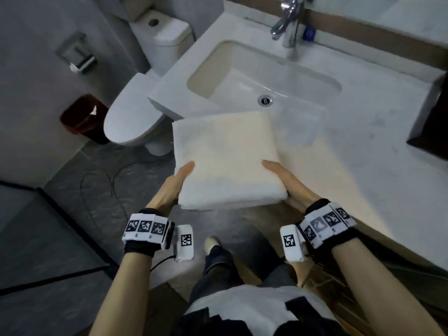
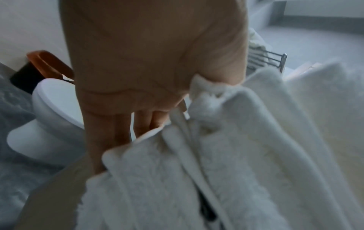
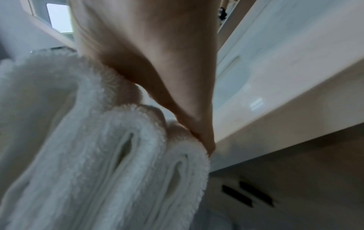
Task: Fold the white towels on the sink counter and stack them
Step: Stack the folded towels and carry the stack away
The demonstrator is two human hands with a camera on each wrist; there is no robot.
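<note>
A thick square stack of folded white towels [image 1: 225, 156] is held in the air over the counter's front left corner. My left hand [image 1: 180, 180] grips its near left edge, thumb on top and fingers underneath. My right hand [image 1: 282, 178] grips the near right edge the same way. In the left wrist view the left hand [image 2: 138, 77] meets the towel layers [image 2: 236, 155], with its fingers running under them. In the right wrist view the right hand [image 3: 157, 70] clamps the rounded folds [image 3: 88, 155]. I cannot tell how many towels the stack holds.
The pale stone counter [image 1: 363, 146] holds a sunken basin [image 1: 242, 76] and a chrome faucet [image 1: 288, 23]. A black box [image 1: 434, 122] sits at the counter's right end. To the left stand a toilet [image 1: 131, 122] and a dark red bin [image 1: 82, 115].
</note>
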